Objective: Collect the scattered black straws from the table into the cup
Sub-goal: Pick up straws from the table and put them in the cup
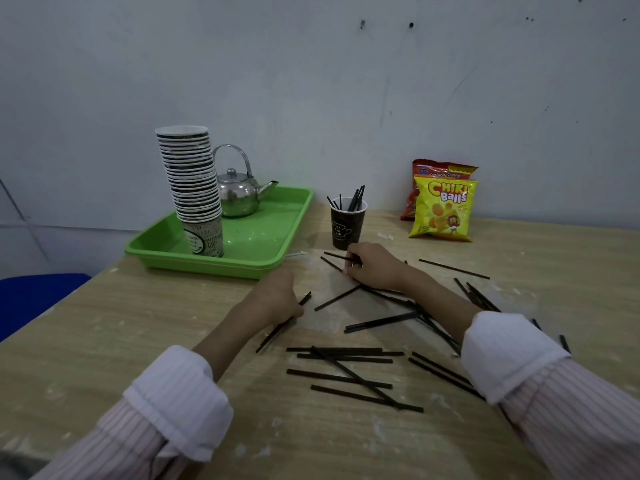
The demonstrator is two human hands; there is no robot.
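Note:
Several black straws lie scattered across the wooden table in front of me. A dark paper cup stands upright near the table's back edge with several straws sticking out of it. My right hand rests just in front of the cup, fingers closed on a black straw that points left. My left hand lies lower and to the left, pinching a black straw that still lies slanted on the table.
A green tray at the back left carries a tall stack of paper cups and a metal teapot. Two snack bags lean against the wall at the back right. A blue seat shows at the left edge.

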